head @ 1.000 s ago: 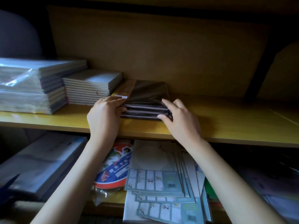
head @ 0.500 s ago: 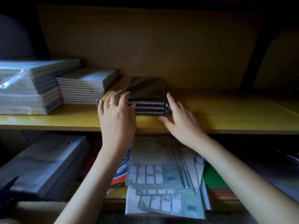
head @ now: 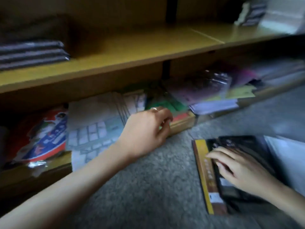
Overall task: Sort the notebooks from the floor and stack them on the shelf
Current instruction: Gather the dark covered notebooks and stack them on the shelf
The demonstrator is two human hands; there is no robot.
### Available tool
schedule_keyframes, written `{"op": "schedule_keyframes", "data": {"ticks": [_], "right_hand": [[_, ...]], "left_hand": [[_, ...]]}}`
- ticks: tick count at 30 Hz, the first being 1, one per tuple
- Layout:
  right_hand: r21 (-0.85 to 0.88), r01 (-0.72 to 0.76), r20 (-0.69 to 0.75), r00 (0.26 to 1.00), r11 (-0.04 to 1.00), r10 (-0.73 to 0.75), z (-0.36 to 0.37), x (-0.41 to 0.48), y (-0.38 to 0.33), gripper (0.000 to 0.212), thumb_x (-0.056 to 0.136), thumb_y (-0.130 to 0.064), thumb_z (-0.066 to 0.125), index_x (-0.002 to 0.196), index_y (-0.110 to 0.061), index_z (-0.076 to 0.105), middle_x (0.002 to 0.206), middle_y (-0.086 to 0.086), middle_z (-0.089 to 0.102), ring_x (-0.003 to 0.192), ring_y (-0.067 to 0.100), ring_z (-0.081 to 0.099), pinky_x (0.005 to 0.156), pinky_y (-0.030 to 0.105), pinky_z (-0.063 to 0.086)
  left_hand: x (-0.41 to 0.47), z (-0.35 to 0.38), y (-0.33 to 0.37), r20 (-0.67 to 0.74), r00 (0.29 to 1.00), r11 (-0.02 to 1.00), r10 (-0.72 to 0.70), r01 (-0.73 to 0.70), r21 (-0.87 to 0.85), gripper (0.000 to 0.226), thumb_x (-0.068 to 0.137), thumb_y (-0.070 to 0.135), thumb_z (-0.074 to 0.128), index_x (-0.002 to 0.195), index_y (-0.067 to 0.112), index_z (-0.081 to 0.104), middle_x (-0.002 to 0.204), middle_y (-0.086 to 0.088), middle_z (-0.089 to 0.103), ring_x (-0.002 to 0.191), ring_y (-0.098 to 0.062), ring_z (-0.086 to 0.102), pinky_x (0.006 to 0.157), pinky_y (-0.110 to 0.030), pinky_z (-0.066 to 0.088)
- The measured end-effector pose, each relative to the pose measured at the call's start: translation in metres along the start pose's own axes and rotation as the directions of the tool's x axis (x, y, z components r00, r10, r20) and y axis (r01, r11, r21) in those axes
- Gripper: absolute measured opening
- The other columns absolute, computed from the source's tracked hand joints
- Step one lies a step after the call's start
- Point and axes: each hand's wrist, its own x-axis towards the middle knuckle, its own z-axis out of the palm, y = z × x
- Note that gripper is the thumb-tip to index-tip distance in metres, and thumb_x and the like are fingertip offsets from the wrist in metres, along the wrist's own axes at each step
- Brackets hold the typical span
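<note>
Dark-covered notebooks (head: 31,53) lie stacked flat at the far left end of the yellow wooden shelf (head: 132,52), close to its front edge. Below, on the lower shelf (head: 181,123), a red-and-blue packet (head: 44,134) sits at the left, with pale grid-printed sheets (head: 99,128) just beside it to the right. The left hand (head: 146,129) hangs in front of the lower shelf edge over the grey carpet (head: 148,187), a ring on one finger; its fingers are loosely curled and grasp nothing. Green and purple packets (head: 198,91) lie farther right on the lower shelf, blurred. At the near right, a second pile of dark notebooks (head: 244,142) rests on the carpet, a yellow-and-brown strip (head: 202,162) along its left edge. The right hand (head: 239,171) rests on the top cover, fingers stretched flat across it; the thumb is not visible. Clear-wrapped stock (head: 280,15) occupies the far right of the upper shelf.
</note>
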Motion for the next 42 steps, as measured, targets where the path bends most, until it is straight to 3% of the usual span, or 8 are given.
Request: {"op": "schedule_keyframes", "data": {"ticks": [5,10,17,24,30,34,38,42], "right_hand": [[0.062,-0.239,0.031,0.971,0.969,0.238,0.024,-0.051,0.030,0.028,0.082,-0.022,0.040,0.104,-0.026,0.057,0.101,-0.009,0.058,0.091,0.016,0.059,0.075,0.030,0.046],[0.021,-0.394,0.011,0.919,0.919,0.394,0.053,-0.068,0.037,0.025,0.080,-0.017,0.055,0.105,-0.022,0.060,0.104,-0.007,0.057,0.096,0.016,0.056,0.074,0.027,0.046],[-0.057,-0.336,0.137,0.930,0.940,0.340,0.078,-0.071,0.034,0.046,0.071,-0.030,0.075,0.113,-0.021,0.059,0.114,-0.001,0.055,0.111,0.018,0.052,0.083,0.032,0.046],[-0.112,-0.209,0.290,0.928,0.971,0.233,0.100,-0.092,0.037,0.062,0.065,-0.053,0.069,0.120,-0.027,0.055,0.129,0.006,0.050,0.131,0.024,0.031,0.102,0.046,0.037],[-0.109,-0.209,0.286,0.930,0.972,0.233,0.091,-0.102,0.040,0.053,0.078,-0.058,0.050,0.124,-0.033,0.049,0.146,0.004,0.035,0.141,0.026,0.019,0.108,0.041,0.015],[-0.020,-0.290,0.239,0.928,0.957,0.286,0.073,-0.100,0.043,0.036,0.084,-0.053,0.048,0.112,-0.031,0.047,0.150,0.001,0.025,0.143,0.019,0.005,0.111,0.043,0.020],[-0.041,-0.308,0.157,0.938,0.951,0.310,0.051,-0.088,0.053,0.019,0.080,-0.038,0.040,0.091,-0.023,0.045,0.145,0.006,0.031,0.141,0.026,0.016,0.110,0.046,0.022],[-0.037,-0.314,0.108,0.942,0.949,0.317,0.030,-0.077,0.071,0.016,0.075,-0.027,0.053,0.087,-0.019,0.048,0.145,0.008,0.032,0.141,0.028,0.016,0.112,0.047,0.017]], "left_hand": [[-0.021,0.106,0.030,0.455,0.888,0.969,-0.073,0.171,-0.180,0.018,0.088,0.030,0.047,0.098,0.025,0.062,0.093,0.004,0.068,0.088,-0.019,0.065,0.070,-0.032,0.051],[-0.039,0.194,0.063,0.783,0.567,0.733,-0.256,0.642,-0.225,0.028,0.088,0.017,0.061,0.115,0.010,0.059,0.109,-0.006,0.062,0.090,-0.020,0.059,0.066,-0.026,0.044],[-0.029,0.238,0.085,0.869,0.259,0.042,-0.422,0.963,-0.267,0.043,0.070,0.015,0.074,0.108,0.007,0.057,0.105,-0.015,0.064,0.092,-0.023,0.058,0.078,-0.033,0.044],[-0.016,0.245,0.074,0.908,0.150,-0.152,-0.391,0.963,-0.224,0.019,0.076,-0.006,0.058,0.068,0.009,0.051,0.061,-0.006,0.046,0.047,-0.014,0.040,0.038,-0.017,0.029],[-0.011,0.244,0.074,0.949,0.199,-0.216,-0.245,0.943,-0.253,0.017,0.083,-0.005,0.051,0.083,0.009,0.059,0.078,-0.008,0.060,0.063,-0.017,0.056,0.049,-0.019,0.046],[-0.006,0.239,0.082,0.934,0.354,-0.234,-0.048,0.905,-0.355,0.029,0.089,0.001,0.048,0.115,0.009,0.058,0.096,-0.011,0.064,0.080,-0.021,0.062,0.072,-0.034,0.056],[0.017,0.219,0.094,0.833,0.553,-0.024,-0.013,0.833,-0.553,0.033,0.083,-0.001,0.054,0.114,0.008,0.052,0.088,-0.010,0.065,0.071,-0.019,0.067,0.064,-0.033,0.059],[0.049,0.197,0.105,0.733,0.643,0.110,-0.222,0.763,-0.637,0.035,0.080,-0.001,0.055,0.113,0.009,0.048,0.068,-0.003,0.061,0.047,-0.011,0.061,0.044,-0.027,0.052]]}}
